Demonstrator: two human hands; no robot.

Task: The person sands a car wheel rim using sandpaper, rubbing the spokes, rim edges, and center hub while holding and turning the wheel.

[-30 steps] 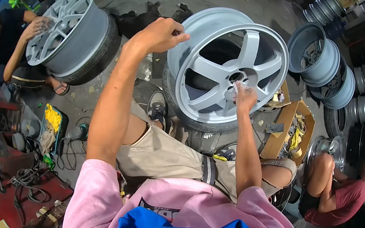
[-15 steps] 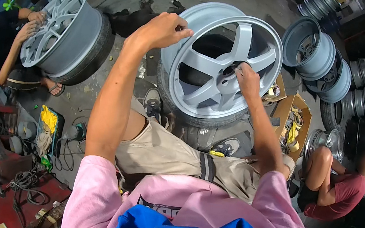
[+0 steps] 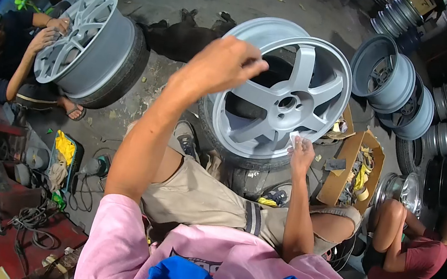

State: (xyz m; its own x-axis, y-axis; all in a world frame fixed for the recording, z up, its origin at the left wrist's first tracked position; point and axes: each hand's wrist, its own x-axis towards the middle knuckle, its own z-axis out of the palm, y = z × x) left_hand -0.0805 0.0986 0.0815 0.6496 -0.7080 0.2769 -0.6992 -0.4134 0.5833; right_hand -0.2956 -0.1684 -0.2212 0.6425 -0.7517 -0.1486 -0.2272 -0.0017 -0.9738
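Observation:
A grey five-spoke wheel rim (image 3: 279,116) leans tilted in front of me, its lower part over a tire (image 3: 235,157). At the rim's lower edge, my right hand (image 3: 303,153) pinches a small white folded sheet (image 3: 294,136). My left hand (image 3: 220,65) is raised over the rim's upper left edge, with its fingers curled in. What those fingers hold, if anything, is hidden, and I cannot tell whether they touch the rim.
On the left, another person's hands (image 3: 51,33) rest on a second grey rim (image 3: 88,56). A cardboard box (image 3: 338,182) of odds and ends stands by my right knee. Stacked rims (image 3: 381,70) and a seated person (image 3: 412,248) are at right. A dark animal (image 3: 175,40) lies behind the rim.
My right hand has moved from the rim's hub down to its lower edge, and the white sheet now shows. My left hand has shifted right and slightly down. The view has shifted a little.

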